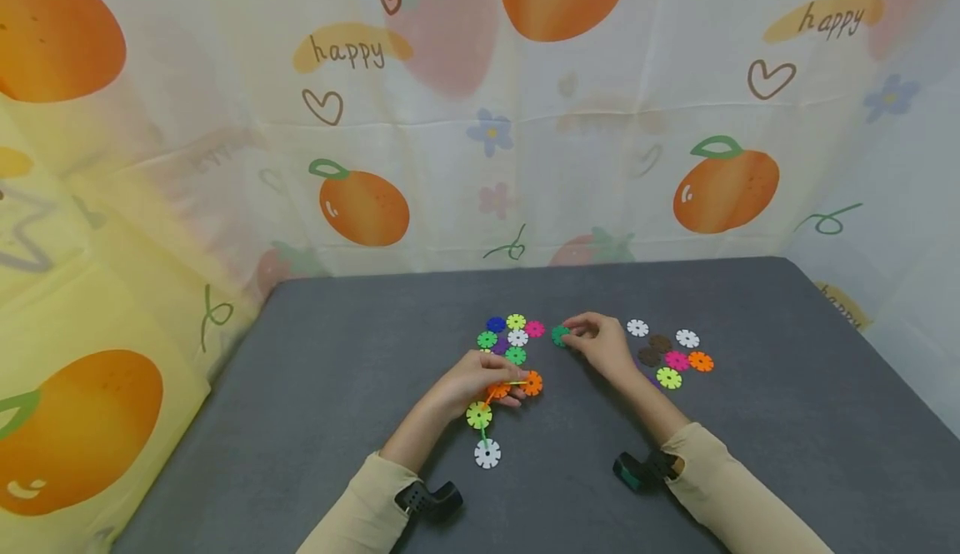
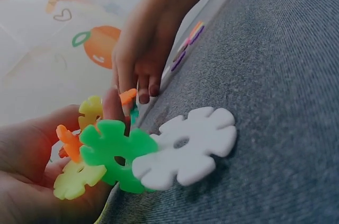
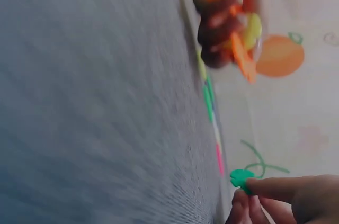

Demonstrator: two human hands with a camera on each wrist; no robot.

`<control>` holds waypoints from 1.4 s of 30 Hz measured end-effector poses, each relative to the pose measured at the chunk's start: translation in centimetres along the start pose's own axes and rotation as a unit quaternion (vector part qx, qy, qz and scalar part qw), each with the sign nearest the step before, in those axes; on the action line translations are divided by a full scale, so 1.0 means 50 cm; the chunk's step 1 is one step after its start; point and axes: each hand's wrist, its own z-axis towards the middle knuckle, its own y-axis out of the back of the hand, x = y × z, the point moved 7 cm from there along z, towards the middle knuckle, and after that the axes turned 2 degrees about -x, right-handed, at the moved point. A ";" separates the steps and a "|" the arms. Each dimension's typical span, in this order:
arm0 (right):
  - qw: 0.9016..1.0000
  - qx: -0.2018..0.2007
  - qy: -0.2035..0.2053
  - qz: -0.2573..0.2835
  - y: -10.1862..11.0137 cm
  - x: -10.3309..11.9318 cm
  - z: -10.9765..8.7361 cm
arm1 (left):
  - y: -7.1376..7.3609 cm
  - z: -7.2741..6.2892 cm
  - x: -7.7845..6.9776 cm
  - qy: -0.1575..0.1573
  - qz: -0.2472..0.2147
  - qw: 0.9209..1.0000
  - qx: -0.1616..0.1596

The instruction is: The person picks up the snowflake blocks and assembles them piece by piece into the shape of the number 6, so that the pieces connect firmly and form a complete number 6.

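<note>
My left hand [image 1: 480, 381] grips a chain of interlocked flower-shaped plastic discs. In the left wrist view the chain ends in a white disc [image 2: 185, 147] slotted into a green disc [image 2: 117, 152], with yellow and orange discs nearer the fingers. From the head view, an orange disc [image 1: 532, 383] sticks out to the right of the fingertips, and a yellow disc [image 1: 479, 415] sits toward the white end. To the right, my right hand [image 1: 598, 344] pinches one dark green disc [image 3: 242, 177] between thumb and fingertips, apart from the chain.
Beyond my left hand lies a cluster of loose discs, among them a blue disc [image 1: 496, 325] and a pink disc [image 1: 535, 329]. Another group, with a brown disc [image 1: 660, 343] and an orange disc [image 1: 701, 361], lies right of my right hand. A patterned curtain [image 1: 540, 187] hangs behind the grey table [image 1: 337, 354].
</note>
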 end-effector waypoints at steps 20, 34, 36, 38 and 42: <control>0.969 0.083 0.062 0.225 -0.030 0.053 -0.124 | 0.013 -0.005 -0.029 -0.035 -0.049 0.996 -0.066; 0.979 0.082 0.121 0.144 -0.039 0.064 -0.130 | 0.000 -0.011 -0.033 -0.025 -0.045 0.997 -0.059; 0.982 0.059 0.142 0.111 -0.036 0.068 -0.132 | -0.005 -0.011 -0.034 -0.027 -0.043 0.997 -0.058; 0.982 0.032 0.167 0.088 -0.030 0.075 -0.134 | -0.009 -0.012 -0.035 -0.028 -0.042 0.997 -0.060; 0.973 0.006 0.213 0.085 -0.022 0.102 -0.144 | -0.014 -0.015 -0.035 -0.025 -0.053 0.995 -0.075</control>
